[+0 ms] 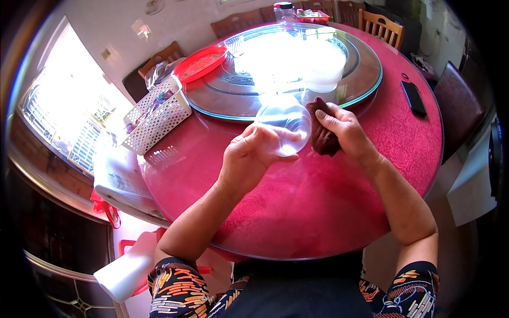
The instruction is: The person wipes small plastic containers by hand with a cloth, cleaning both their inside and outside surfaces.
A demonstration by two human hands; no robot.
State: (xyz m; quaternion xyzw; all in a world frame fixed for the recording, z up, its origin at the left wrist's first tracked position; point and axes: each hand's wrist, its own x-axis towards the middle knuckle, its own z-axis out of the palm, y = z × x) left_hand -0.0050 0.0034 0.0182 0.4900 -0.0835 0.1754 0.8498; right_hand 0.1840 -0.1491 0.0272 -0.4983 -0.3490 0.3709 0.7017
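Observation:
My left hand (253, 151) grips a clear, round plastic piece (283, 122), a lid or shallow bowl; I cannot tell which. Its fingers show through the plastic. Close beside it on the right, my right hand (347, 127) is closed on a dark brown cloth (322, 130), bunched with the thumb on top. Both hands are raised over the near part of the red table (297, 212). Behind them, a stack of translucent plastic containers (323, 71) stands on the glass turntable (363, 79), partly washed out by glare.
Left of the turntable are a white perforated basket (159, 119) with small colourful items and a red tray (200, 62). A black phone (413, 98) lies on the right. Jars (285, 11) and a red basket (313, 17) stand at the far edge. Chairs (380, 27) surround the table.

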